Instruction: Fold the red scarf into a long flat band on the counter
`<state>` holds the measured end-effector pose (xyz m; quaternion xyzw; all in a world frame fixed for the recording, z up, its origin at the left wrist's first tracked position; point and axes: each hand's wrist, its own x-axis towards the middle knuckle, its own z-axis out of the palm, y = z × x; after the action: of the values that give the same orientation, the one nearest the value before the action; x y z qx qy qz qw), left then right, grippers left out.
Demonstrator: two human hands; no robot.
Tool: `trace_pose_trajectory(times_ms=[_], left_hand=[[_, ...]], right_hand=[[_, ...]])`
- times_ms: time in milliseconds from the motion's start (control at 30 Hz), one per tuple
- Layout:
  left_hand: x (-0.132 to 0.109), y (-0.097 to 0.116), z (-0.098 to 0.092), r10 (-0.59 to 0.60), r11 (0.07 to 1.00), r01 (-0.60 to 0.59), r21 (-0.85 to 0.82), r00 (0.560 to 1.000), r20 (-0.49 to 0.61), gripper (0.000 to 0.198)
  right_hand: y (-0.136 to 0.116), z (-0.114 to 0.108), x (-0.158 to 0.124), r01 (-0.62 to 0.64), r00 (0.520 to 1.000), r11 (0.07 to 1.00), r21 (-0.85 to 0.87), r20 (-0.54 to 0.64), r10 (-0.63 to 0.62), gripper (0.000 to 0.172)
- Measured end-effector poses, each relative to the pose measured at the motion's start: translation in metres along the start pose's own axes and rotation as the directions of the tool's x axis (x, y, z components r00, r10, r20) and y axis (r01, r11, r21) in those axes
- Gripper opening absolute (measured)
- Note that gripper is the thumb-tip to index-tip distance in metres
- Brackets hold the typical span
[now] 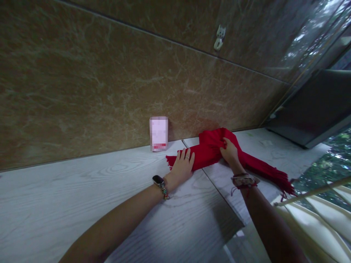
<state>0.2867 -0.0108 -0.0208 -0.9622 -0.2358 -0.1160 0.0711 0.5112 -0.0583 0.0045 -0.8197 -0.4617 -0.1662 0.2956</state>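
Observation:
A red fringed scarf (205, 155) lies folded on the pale wood-grain surface, one fringed end at the left and the other trailing to the right edge. My left hand (183, 166) rests flat on the scarf near its left end, fingers spread, with a ring on one finger and a watch on the wrist. Farther right, my right hand (229, 151) pinches the cloth near the scarf's raised, bunched middle. Bracelets circle the right wrist.
A phone-like pale pink rectangle (159, 133), blurred out, leans against the brown marbled wall (109, 80). A white cat-shaped hook (219, 37) is on the wall. A dark box-like object (315, 106) stands at the right, and white railings (315, 215) are at lower right.

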Motion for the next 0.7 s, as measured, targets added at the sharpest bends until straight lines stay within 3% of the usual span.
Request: trace_pose_trajectory(times_ms=[33,100,200,300,400,533,700], left_hand=[[0.000,0.000,-0.001,0.000,1.000,0.000,0.005,1.000,0.005,0.065],[0.000,0.000,-0.001,0.002,1.000,-0.002,0.009,1.000,0.007,0.064],[0.000,-0.004,0.001,0.002,1.000,-0.002,0.012,1.000,0.008,0.060],[-0.005,-0.013,0.001,-0.007,0.999,0.005,0.039,0.998,0.058,0.055],[-0.019,-0.027,-0.002,0.001,0.997,-0.008,0.080,0.997,0.083,0.050],[-0.062,-0.050,-0.007,-0.049,0.985,0.033,0.171,0.995,0.088,0.046],[-0.150,-0.098,-0.020,-0.143,0.955,0.125,0.271,0.989,0.048,0.046]], right_hand=[[0.000,-0.004,0.002,0.005,0.999,1.000,0.007,-0.040,-0.005,0.053],[-0.006,-0.009,0.001,0.151,0.986,0.987,0.052,-0.082,-0.146,0.053],[-0.019,-0.003,-0.008,0.451,0.890,0.884,0.126,0.020,-0.456,0.040],[-0.028,0.014,-0.023,0.468,0.849,0.873,0.139,0.201,-0.488,0.035],[-0.039,0.029,-0.037,0.449,0.847,0.877,0.171,0.230,-0.479,0.037],[-0.078,0.036,-0.060,0.472,0.828,0.844,0.255,0.200,-0.524,0.039],[-0.156,0.046,-0.092,0.552,0.695,0.699,0.455,0.214,-0.687,0.041]])
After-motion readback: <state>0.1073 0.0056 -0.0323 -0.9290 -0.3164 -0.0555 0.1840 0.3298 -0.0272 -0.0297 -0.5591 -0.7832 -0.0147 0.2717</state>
